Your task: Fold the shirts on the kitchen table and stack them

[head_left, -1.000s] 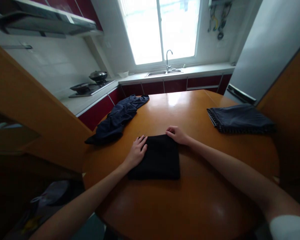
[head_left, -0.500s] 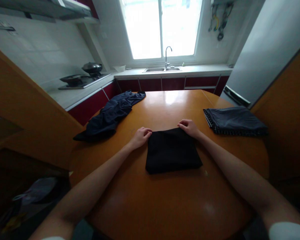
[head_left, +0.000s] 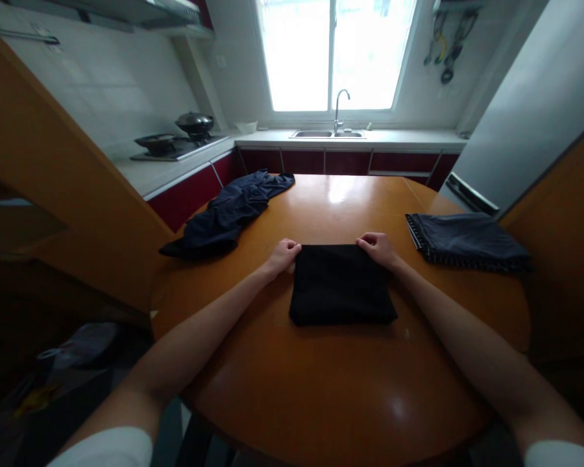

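A black garment (head_left: 343, 288), folded into a compact rectangle, lies in the middle of the wooden table (head_left: 340, 383). My left hand (head_left: 283, 257) pinches its far left corner between thumb and fingers. At the far right corner, my right hand (head_left: 376, 248) has its fingers closed on the cloth edge too. The garment's exact kind cannot be made out from this fold. A crumpled dark navy garment (head_left: 228, 214) rests at the table's far left. To the right sits a folded dark grey garment (head_left: 470, 240) with a patterned edge.
Past the table, a white counter (head_left: 267, 138) holds a double sink (head_left: 314, 134) with a tall faucet (head_left: 338, 110). A stove (head_left: 178, 149) with a lidded pan (head_left: 194, 123) is at the left. A silver fridge (head_left: 511, 110) stands at the right beside wooden panelling.
The far edge of the black garment is now straighter between my hands, and its near edge looks more level. The view has shifted slightly; the other garments have not moved on the table.
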A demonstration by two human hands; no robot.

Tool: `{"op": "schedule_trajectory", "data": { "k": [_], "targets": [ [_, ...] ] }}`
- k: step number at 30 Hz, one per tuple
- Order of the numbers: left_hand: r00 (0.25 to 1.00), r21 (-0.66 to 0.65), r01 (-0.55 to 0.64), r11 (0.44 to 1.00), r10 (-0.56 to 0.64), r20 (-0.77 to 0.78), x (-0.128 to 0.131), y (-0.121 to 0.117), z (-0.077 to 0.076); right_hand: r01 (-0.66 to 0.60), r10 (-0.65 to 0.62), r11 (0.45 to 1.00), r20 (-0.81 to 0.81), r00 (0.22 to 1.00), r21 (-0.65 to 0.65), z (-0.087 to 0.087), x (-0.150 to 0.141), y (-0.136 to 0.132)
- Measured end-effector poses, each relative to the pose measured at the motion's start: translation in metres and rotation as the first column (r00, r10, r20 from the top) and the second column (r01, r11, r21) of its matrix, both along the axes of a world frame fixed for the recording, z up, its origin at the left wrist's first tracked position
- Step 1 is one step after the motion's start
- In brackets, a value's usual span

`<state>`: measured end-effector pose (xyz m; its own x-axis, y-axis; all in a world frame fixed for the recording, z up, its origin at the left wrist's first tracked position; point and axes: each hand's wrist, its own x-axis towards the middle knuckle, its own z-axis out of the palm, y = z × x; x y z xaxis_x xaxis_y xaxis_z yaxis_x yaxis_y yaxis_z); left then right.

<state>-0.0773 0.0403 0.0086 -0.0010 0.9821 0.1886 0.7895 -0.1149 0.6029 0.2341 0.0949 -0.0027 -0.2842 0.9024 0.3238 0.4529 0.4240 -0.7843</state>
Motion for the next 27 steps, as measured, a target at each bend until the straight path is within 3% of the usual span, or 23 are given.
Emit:
{"op": "schedule_trajectory", "data": {
  "k": [4,6,8,10,13,17,22,27],
  "targets": [
    [0.991,0.002,-0.113,0.994,0.113,-0.075,0.001,-0.004,0.001,-0.042,0.044,0.999,0.072,0.996,-0.024,0.001,-0.001,-0.003],
    [0.982,0.077,-0.134,0.988,0.143,-0.126,0.007,-0.014,0.006,-0.029,0.032,0.999,0.091,0.995,-0.033,0.001,-0.003,-0.004],
    [0.981,0.18,-0.01,0.984,0.044,-0.187,0.02,-0.03,0.015,-0.017,0.021,0.999,0.097,0.995,-0.036,0.002,-0.005,-0.004],
    [0.951,0.219,0.231,0.948,-0.172,-0.258,0.035,-0.049,0.023,-0.013,0.016,0.999,0.098,0.995,-0.036,0.002,-0.006,-0.003],
    [0.83,0.08,0.501,0.862,-0.452,-0.327,0.054,-0.072,0.027,-0.02,0.023,0.999,0.099,0.995,-0.036,0.004,-0.007,-0.002],
    [0.756,-0.121,0.544,0.83,-0.548,-0.357,0.056,-0.081,0.018,0.001,0.002,1.0,0.111,0.994,-0.03,0.004,-0.007,-0.003],
    [0.745,-0.123,0.543,0.83,-0.545,-0.385,0.048,-0.091,0.021,0.046,-0.045,0.999,0.071,0.996,-0.009,-0.001,-0.004,-0.001],
    [0.567,-0.059,0.757,0.651,-0.699,-0.435,0.054,-0.124,0.041,0.038,-0.038,0.999,0.006,0.999,0.005,0.001,0.004,0.002]
  ]
}}
